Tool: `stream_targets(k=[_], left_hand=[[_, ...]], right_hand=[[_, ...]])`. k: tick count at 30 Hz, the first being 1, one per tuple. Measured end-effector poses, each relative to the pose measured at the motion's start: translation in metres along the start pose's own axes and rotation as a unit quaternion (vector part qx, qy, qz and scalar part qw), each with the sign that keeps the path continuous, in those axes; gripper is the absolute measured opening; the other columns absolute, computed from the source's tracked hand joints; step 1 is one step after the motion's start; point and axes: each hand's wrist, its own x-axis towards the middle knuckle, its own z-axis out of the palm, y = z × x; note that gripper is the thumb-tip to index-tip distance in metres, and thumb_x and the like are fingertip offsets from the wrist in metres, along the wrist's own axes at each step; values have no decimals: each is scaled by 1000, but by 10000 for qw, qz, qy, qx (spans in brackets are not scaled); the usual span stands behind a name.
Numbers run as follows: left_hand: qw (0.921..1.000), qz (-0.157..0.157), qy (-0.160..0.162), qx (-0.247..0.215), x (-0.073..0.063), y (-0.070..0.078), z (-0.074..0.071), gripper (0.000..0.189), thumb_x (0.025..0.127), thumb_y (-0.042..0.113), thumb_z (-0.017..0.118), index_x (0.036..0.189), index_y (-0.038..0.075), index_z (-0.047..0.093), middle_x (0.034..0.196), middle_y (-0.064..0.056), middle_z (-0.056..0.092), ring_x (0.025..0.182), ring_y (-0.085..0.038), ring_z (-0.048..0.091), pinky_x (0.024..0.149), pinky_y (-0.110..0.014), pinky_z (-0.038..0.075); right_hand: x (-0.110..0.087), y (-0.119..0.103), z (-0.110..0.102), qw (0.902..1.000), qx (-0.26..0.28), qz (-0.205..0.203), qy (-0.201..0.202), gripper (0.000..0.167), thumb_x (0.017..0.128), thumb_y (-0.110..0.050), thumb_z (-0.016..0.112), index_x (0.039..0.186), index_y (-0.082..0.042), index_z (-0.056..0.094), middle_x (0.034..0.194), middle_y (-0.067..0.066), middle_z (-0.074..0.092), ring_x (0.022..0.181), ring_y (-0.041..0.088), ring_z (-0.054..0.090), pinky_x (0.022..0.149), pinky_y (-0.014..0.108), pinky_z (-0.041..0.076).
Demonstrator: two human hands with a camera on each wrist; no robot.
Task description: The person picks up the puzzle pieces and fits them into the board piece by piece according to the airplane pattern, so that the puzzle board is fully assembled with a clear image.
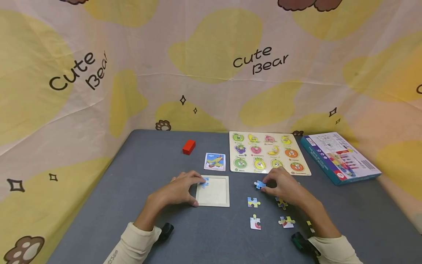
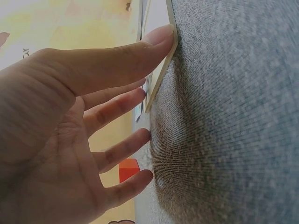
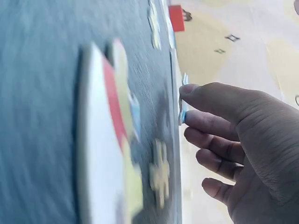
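In the head view my right hand (image 1: 285,185) pinches a blue jigsaw piece (image 1: 259,184) between thumb and fingers. The right wrist view shows that piece (image 3: 183,100) edge-on, raised off the table. My left hand (image 1: 182,189) rests at the left side of a square wooden puzzle tray (image 1: 224,205), its thumb at the near-left corner. Its fingers look fairly straight in the left wrist view. One blue piece (image 1: 205,182) sits in the tray's far-left corner beside the index fingertip. Loose pieces lie right of the tray, including a yellow-and-blue one (image 1: 253,202) and a white-and-red one (image 1: 255,222).
A picture card of a yellow plane (image 1: 215,161) lies behind the tray, with a red block (image 1: 189,147) farther back. A fruit board (image 1: 270,153) and a flat teal-edged box (image 1: 341,157) occupy the back right. A patterned cloth rises behind the grey table (image 1: 132,168).
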Motion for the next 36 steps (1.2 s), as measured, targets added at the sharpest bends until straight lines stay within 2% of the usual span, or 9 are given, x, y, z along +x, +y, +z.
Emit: stream_targets(k=[8,18,26,30,36], left_hand=[[10000,-41,-31,19,0,2,-1,72,74,15,95,141,12,68,140,-3,59,127,-33,51,104,-65,37],[9999,-110,-72,23,2,0,0,72,76,15,94,143,13,67,143,-5,57,129,-33,50,106,-65,36],[9998,-171,-119,-42,4,0,0,72,78,16,94,144,14,66,143,-3,56,131,-32,49,107,-63,35],[9999,-107,-116,-4,3,0,0,72,77,16,94,143,14,66,142,-4,57,130,-33,50,106,-65,37],[9999,-86,-114,25,4,-1,1,72,77,17,94,144,14,66,142,-4,57,129,-33,50,105,-65,37]], right_hand=[[13,-23,12,9988,-243,-424,26,20,90,-33,84,101,-17,79,106,-3,67,104,20,53,92,45,48],[36,-53,26,9960,-239,-855,81,20,91,-30,85,101,-14,79,105,-3,67,105,20,56,96,45,49],[53,-75,39,9927,-312,-1165,42,23,91,-31,85,102,-11,80,101,-3,66,99,18,53,89,40,48],[60,-83,45,9900,-366,-1358,70,23,91,-30,85,101,-10,80,99,-2,66,98,19,55,90,40,48],[70,-91,51,9911,-236,-1310,52,21,92,-28,84,101,-9,80,99,0,67,97,20,55,89,41,48]])
